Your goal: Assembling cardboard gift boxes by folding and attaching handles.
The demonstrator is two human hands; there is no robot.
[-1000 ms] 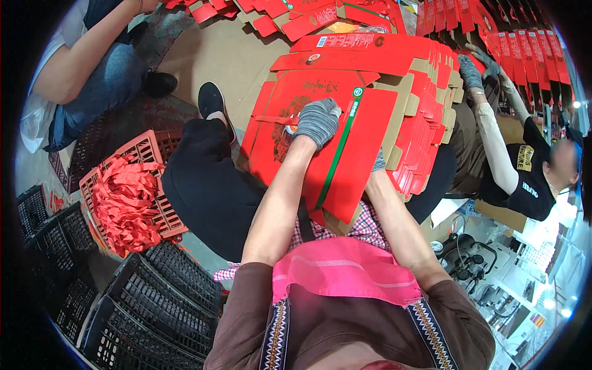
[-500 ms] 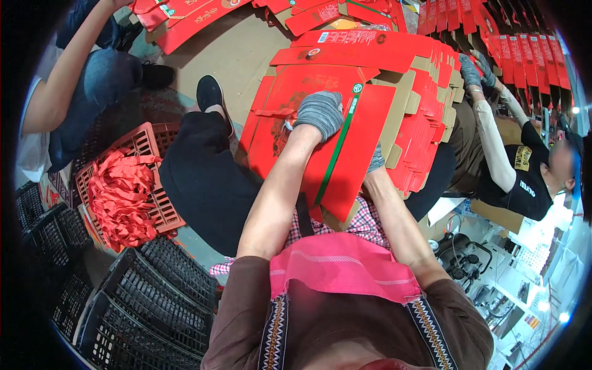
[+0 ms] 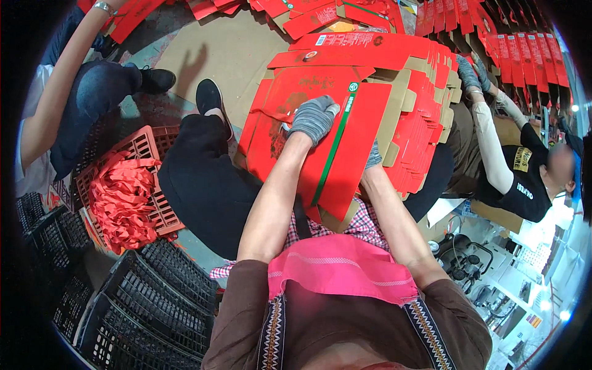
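A flat red printed carton (image 3: 336,166) with a green stripe lies across my lap, on top of a stack of folded red cartons (image 3: 419,123). My left hand (image 3: 316,117), in a grey knit glove, is closed on the carton's face beside the stripe. What its fingers hold is hidden. A short red ribbon (image 3: 271,114) sticks out to the left of that hand, with a small white bit near it. My right hand (image 3: 374,154), also gloved, is mostly hidden beneath the carton's right panel, so its fingers do not show.
An orange-red crate (image 3: 161,209) with a heap of red ribbons (image 3: 123,200) stands at left. Black crates (image 3: 154,302) sit lower left. A co-worker (image 3: 530,172) handles cartons at right; another person's arm (image 3: 52,92) is at far left. More red cartons (image 3: 314,21) lie ahead.
My left hand has shifted slightly left and turned a little, still closed. The person at far left has moved, with red cartons there shifting away. A hand's shadow now falls on the floor cardboard.
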